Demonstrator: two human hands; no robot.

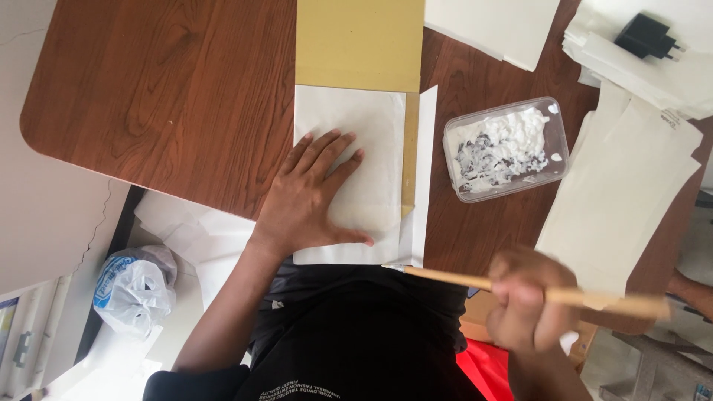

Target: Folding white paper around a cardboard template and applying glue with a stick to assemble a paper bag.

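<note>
My left hand (312, 194) lies flat, fingers spread, on a white sheet of paper (371, 134) at the table's near edge. That sheet rests on a tan cardboard piece (359, 43), with another white sheet (425, 171) sticking out to its right. My right hand (529, 301), blurred, grips a thin wooden stick (445, 277) whose whitish tip points left at the paper's near right corner. A clear plastic tub (507, 148) of white paste stands to the right of the paper.
The brown wooden table (163, 96) carries stacks of white paper at the right (624, 193) and far right (653, 67), one with a black plug adapter (648, 36) on it. A plastic bag (135, 286) lies on the floor at left.
</note>
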